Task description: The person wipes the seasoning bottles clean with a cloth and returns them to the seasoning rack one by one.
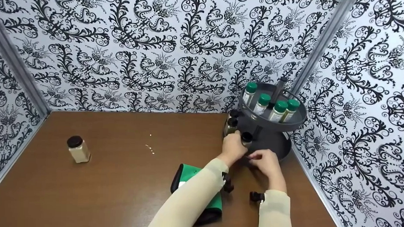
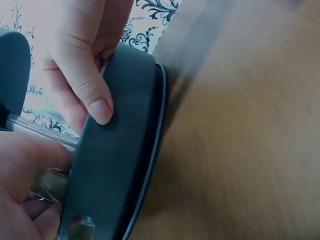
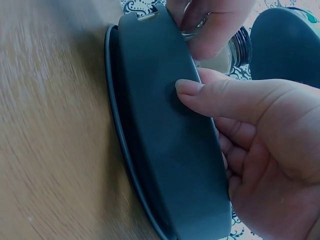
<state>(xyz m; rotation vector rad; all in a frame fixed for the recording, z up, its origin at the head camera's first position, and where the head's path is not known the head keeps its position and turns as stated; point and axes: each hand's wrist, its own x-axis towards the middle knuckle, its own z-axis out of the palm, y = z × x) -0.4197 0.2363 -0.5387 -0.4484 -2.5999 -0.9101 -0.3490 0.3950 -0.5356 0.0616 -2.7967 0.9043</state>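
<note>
Both hands are at the front of a dark grey two-tier turntable rack (image 1: 284, 144). My left hand (image 1: 234, 147) reaches over the lower tray's wall, its fingers curled round a glass spice jar (image 2: 50, 185) just inside. A black-lidded jar (image 1: 246, 137) shows beside this hand in the head view. My right hand (image 3: 270, 135) pinches the wall of the lower tray (image 3: 160, 120), thumb on the outer face and fingers behind it. More black-lidded jars (image 1: 232, 124) stand at the lower tray's left, partly hidden by the upper tier.
Several green-capped jars (image 1: 262, 103) stand on the upper tier. A green pouch with black edging (image 1: 191, 172) lies partly under the left forearm. One dark-lidded square jar (image 1: 79, 150) stands far left. Small white bits (image 1: 150, 148) lie mid-table. Patterned walls (image 1: 150, 50) enclose the table.
</note>
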